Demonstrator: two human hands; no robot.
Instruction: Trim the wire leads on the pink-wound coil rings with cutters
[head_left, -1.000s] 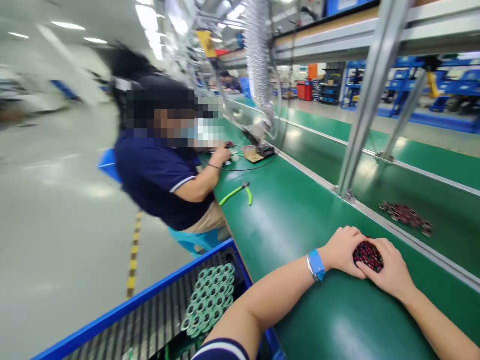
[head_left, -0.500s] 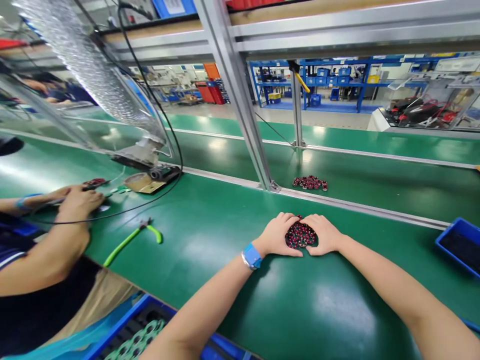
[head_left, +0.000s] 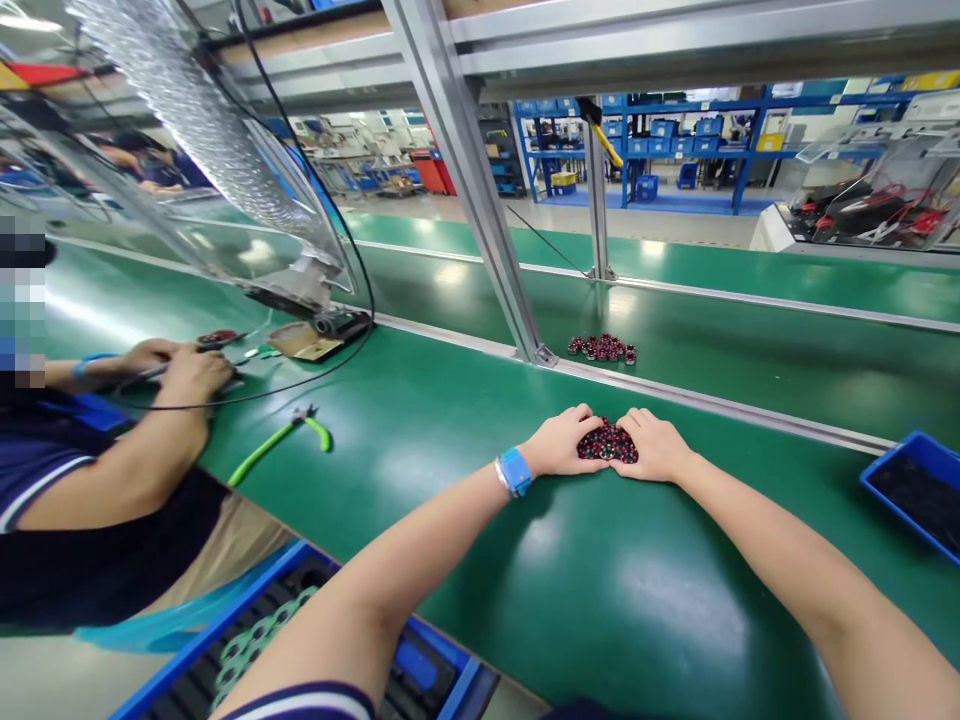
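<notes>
A tight cluster of small round red-and-black parts [head_left: 607, 442], like little wound coils, lies on the green bench top. My left hand [head_left: 561, 443] curls around its left side, and a blue band [head_left: 515, 470] circles that wrist. From the other side my right hand [head_left: 655, 447] cups the same cluster. Both thumbs lie along the near edge, their tips almost meeting. Fingers of both hands bend round the far side, covering part of the outer pieces. Beyond the metal rail sits a second group of similar parts [head_left: 604, 348], touched by neither hand.
A metal post [head_left: 480, 190] rises behind the cluster. Green-handled cutters [head_left: 262, 452] lie left, near a co-worker's hands [head_left: 196, 375] and a black cable. A blue bin [head_left: 919, 490] stands at right. A blue crate [head_left: 442, 665] with green ring-shaped pieces is below my left arm.
My hands have drawn in around the cluster, and the gap between the thumbs has narrowed. The cluster looks flatter front to back. The whole view has shifted slightly.
</notes>
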